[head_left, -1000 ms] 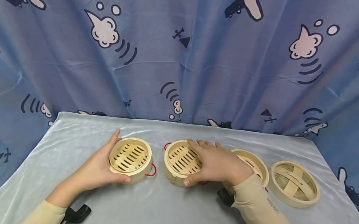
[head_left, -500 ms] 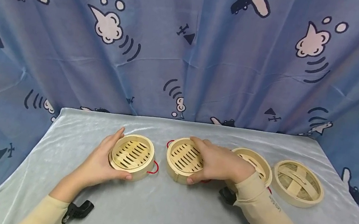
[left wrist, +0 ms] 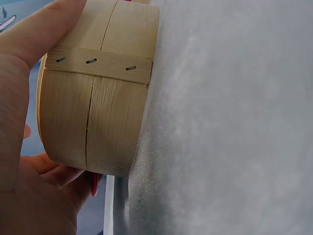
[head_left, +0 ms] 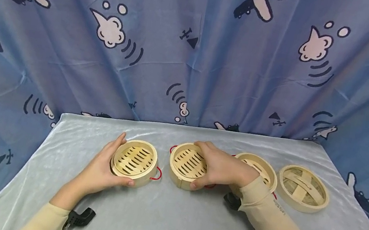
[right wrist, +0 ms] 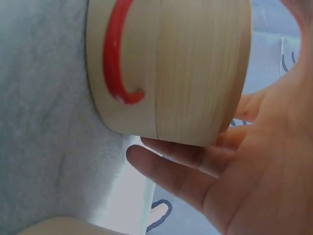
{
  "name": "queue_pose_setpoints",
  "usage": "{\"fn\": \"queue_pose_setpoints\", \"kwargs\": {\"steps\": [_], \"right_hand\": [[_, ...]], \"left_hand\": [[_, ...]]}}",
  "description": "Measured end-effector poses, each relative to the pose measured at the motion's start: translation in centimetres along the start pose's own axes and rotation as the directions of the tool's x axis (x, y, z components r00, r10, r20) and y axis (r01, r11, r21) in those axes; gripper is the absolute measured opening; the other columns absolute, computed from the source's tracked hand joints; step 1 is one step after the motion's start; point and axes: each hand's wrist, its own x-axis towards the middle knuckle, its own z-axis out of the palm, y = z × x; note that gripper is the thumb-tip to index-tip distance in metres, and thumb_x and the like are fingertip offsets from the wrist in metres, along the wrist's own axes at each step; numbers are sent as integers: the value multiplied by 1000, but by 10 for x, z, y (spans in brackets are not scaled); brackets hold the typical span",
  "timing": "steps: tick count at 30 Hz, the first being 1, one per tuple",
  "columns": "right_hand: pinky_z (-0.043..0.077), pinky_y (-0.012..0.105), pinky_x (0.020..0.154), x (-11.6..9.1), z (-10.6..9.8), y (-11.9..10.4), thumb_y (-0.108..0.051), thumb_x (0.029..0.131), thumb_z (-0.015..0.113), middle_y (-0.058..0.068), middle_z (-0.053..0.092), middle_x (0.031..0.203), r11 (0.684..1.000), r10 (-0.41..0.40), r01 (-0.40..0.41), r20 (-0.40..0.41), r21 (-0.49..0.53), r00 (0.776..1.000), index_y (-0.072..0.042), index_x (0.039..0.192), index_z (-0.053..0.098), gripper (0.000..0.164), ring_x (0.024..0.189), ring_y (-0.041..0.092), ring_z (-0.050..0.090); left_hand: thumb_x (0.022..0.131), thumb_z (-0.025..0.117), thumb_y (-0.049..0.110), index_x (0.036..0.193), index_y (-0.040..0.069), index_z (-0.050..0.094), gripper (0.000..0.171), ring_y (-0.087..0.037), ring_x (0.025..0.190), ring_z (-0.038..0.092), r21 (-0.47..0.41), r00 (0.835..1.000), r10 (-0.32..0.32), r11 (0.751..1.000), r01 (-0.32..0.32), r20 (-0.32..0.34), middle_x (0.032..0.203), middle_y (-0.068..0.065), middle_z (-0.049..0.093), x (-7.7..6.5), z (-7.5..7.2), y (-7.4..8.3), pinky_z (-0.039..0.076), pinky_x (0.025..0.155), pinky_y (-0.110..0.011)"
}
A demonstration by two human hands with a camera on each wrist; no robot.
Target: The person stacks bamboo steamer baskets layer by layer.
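Two round bamboo steamers with slatted floors stand upright on the cloth. My left hand (head_left: 97, 171) grips the leftmost bamboo steamer (head_left: 134, 161) from its left side, thumb along the near wall and fingers behind. The left wrist view shows the stapled seam of that steamer's wall (left wrist: 98, 107). My right hand (head_left: 223, 168) holds the middle bamboo steamer (head_left: 189, 165) by its right side, thumb in front and fingers at the back. One of its red loop handles (right wrist: 111, 54) shows in the right wrist view. Both steamers contain nothing.
A third bamboo steamer (head_left: 262, 168) stands partly behind my right wrist. To its right lies a woven bamboo lid (head_left: 303, 189). A pale grey cloth (head_left: 160, 220) covers the table, and a blue patterned curtain (head_left: 159, 46) hangs behind it.
My right hand's fingers have lowered behind the middle steamer's far side. The left hand and both steamers stay about where they were; the head view shifts slightly.
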Motion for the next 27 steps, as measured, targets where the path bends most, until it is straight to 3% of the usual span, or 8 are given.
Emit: {"fn": "queue_pose_setpoints", "kwargs": {"steps": [9,15,27], "right_hand": [[48,50,112,-1,-2,0,-59,71,93,16,54,150,1000,5,-5,-14,-23,1000,-1,163,39,122,131,29,59],[46,51,115,-3,-7,-2,-63,72,92,17,52,152,1000,9,-10,-67,-18,998,-1,166,37,126,134,31,58],[45,54,117,10,-9,-26,-72,70,90,15,48,159,999,-45,43,-163,-16,986,-9,170,35,130,144,31,52]], "left_hand": [[63,109,43,178,23,6,155,-42,152,42,-47,1000,-16,999,16,8,167,-20,43,-1,1,1,29,122,-67],[64,108,42,178,20,6,155,-43,153,41,-53,1000,-9,999,10,28,167,-22,42,0,4,1,28,124,-67],[66,107,46,178,28,4,154,-44,155,39,-32,999,13,999,-11,46,168,-24,42,-2,-6,-1,26,124,-70]]}}
